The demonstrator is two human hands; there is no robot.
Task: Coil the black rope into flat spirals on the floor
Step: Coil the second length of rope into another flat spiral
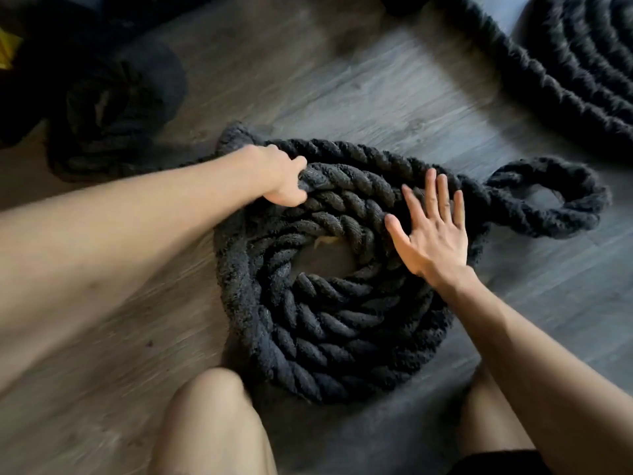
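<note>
Observed: two bare forearms without sleeves, watch or rings, left hand (282, 180) and right hand (431, 231) ungloved, both knees bare, with a black garment edge (496, 462) at lower right thigh.

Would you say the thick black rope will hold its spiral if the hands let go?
Probably mostly: the black rope looks thick and heavy, lying in broad curves. Its fuzzy surface likely resists sliding. The turn in the left hand grip may sag flat once released.

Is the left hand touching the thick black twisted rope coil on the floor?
Touching. In the head view, the left hand curls its fingers round one turn of the thick black twisted rope coil.
</note>
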